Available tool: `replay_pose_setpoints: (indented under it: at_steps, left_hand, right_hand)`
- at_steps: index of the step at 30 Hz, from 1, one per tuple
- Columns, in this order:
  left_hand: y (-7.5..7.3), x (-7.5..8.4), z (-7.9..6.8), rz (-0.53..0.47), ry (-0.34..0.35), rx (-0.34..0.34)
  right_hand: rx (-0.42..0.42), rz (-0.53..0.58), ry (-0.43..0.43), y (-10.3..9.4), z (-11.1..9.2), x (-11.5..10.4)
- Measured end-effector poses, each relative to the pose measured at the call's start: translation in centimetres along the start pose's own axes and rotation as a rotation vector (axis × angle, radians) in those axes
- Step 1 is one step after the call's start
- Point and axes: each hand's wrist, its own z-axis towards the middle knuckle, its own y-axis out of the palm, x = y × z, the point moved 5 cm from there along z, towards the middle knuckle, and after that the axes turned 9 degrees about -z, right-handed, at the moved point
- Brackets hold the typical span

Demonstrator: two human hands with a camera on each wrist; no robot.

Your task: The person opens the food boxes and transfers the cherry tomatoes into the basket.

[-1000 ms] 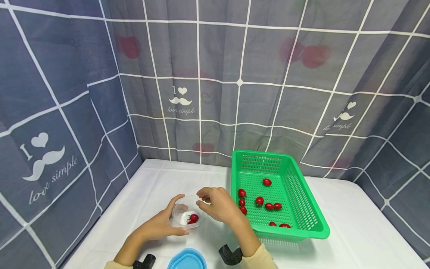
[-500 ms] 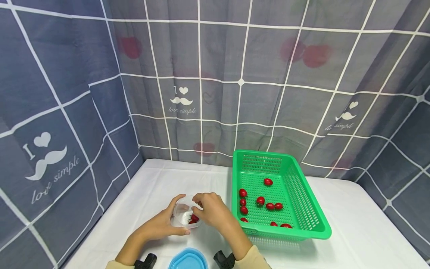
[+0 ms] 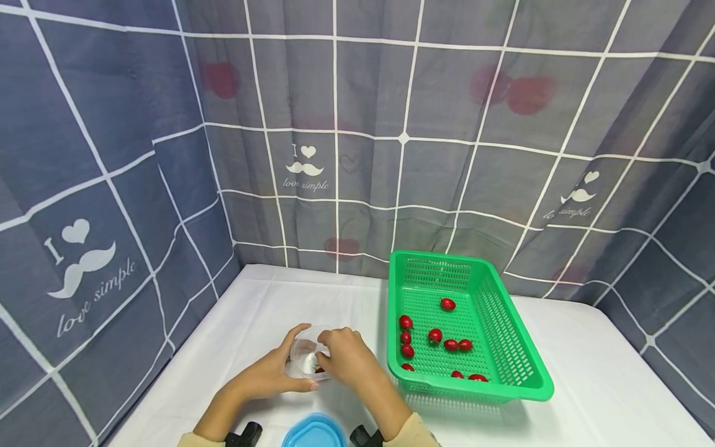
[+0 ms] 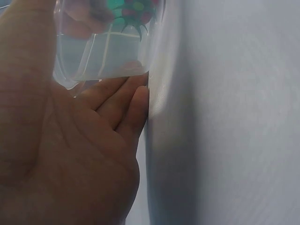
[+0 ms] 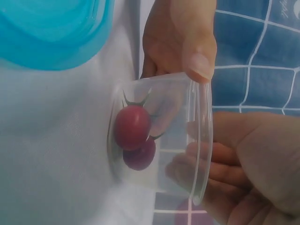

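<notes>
My left hand [image 3: 262, 375] grips a small clear plastic container [image 3: 300, 369] from its left side, thumb near the front and fingers behind. The container is tipped a little on the white table. Two red cherry tomatoes with green stems, a nearer one [image 5: 132, 127] and a farther one [image 5: 142, 157], lie at its bottom in the right wrist view. My right hand [image 3: 352, 360] reaches over the rim, its bent fingertips [image 5: 180, 168] inside the container. Nothing shows between those fingers. In the left wrist view, stems and red show through the clear wall.
A green perforated basket [image 3: 503, 323] stands to the right, with several cherry tomatoes [image 3: 435, 336] scattered in it. At the front edge of view lies a light-blue rounded lid or dish [image 3: 315, 431]. Grey-blue checked curtains [image 3: 368, 167] hang behind and beside the white-covered table [image 3: 262, 298].
My right hand has moved down and slightly left from above the rim into the container, and now covers most of the tomatoes there. The left hand keeps its grip.
</notes>
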Motion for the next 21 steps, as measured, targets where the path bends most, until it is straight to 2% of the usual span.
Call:
replay_pose_setpoints:
  at_steps: [14,21]
  left_hand:
    - [0.0,-0.18,0.04,0.011,0.017,0.008]
    - [0.01,-0.28,0.1,0.008,0.02,-0.004]
  right_hand:
    - [0.048,-0.103,-0.064,0.27,-0.28,-0.8]
    - [0.008,-0.105,-0.07,0.71,0.02,-0.92]
